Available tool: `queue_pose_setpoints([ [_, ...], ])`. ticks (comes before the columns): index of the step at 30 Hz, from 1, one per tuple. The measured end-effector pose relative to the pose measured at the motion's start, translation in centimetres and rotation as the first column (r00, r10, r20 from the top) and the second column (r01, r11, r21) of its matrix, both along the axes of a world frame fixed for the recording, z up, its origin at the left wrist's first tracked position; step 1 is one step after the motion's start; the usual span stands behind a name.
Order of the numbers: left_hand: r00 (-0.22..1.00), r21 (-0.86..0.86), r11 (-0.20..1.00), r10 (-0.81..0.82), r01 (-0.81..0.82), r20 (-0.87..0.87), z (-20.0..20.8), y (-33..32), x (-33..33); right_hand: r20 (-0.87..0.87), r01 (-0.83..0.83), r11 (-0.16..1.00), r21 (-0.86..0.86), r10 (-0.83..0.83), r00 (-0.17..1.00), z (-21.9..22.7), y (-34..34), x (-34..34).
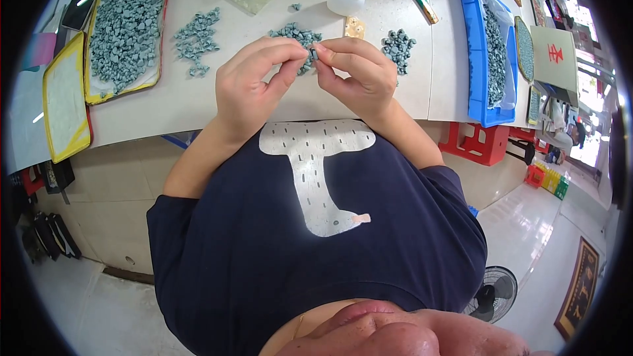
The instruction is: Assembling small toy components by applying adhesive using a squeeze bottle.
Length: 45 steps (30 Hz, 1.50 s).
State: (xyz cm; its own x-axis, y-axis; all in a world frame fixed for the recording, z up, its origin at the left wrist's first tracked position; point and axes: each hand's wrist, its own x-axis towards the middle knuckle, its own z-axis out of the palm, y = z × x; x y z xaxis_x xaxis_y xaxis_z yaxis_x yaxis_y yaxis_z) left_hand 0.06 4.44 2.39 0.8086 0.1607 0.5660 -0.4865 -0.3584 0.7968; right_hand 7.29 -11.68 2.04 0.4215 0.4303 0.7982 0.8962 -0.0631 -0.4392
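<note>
My left hand (254,82) and my right hand (359,74) meet over the table's near part, each closed in a pinch. Between their fingertips is a small grey-green piece (312,57), mostly covered by the fingers; its exact kind cannot be made out. Just beyond the fingertips lies a heap of similar grey-green pieces (290,30), partly hidden by my hands. Another small pile of darker pieces (398,49) sits right of my right hand. Farther left, more loose pieces (196,38) are scattered on the white tabletop (257,16).
A yellow-rimmed tray (162,59) full of pieces stands at left, beside a second yellow-edged tray (66,102). A white squeeze bottle (346,1) with blue tip, a tan block (355,27) and a green-orange tube (423,6) lie beyond my hands. A blue bin (476,59) stands right.
</note>
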Motion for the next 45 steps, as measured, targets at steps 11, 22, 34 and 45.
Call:
queue_pose_setpoints([
  [11, 0.954, 0.136, 0.989, 0.09, -0.053, -0.287, -1.8, 0.5, 0.2, -0.281, 0.019, 0.981, -0.192, -0.073, 0.957, 0.1, -1.4, 0.3],
  [22, 0.82, 0.663, 0.655, 0.562, -0.362, -0.107, -3.5, 5.8, -0.3, -0.397, 0.3, 0.856, -0.421, -0.471, 0.788, 0.1, -5.4, 3.4],
  [34, 0.901, 0.048, 0.986, 0.166, -0.16, -0.401, -0.7, 1.7, 0.2, -0.651, 0.21, 0.89, -0.404, -0.442, 0.617, -0.3, -2.9, 5.9],
  [45, 0.691, -0.981, 0.191, -0.713, 0.03, -0.118, -2.7, 0.5, 1.1, -0.388, 0.088, 0.973, -0.213, -0.167, 0.906, 1.3, -4.9, 3.2],
])
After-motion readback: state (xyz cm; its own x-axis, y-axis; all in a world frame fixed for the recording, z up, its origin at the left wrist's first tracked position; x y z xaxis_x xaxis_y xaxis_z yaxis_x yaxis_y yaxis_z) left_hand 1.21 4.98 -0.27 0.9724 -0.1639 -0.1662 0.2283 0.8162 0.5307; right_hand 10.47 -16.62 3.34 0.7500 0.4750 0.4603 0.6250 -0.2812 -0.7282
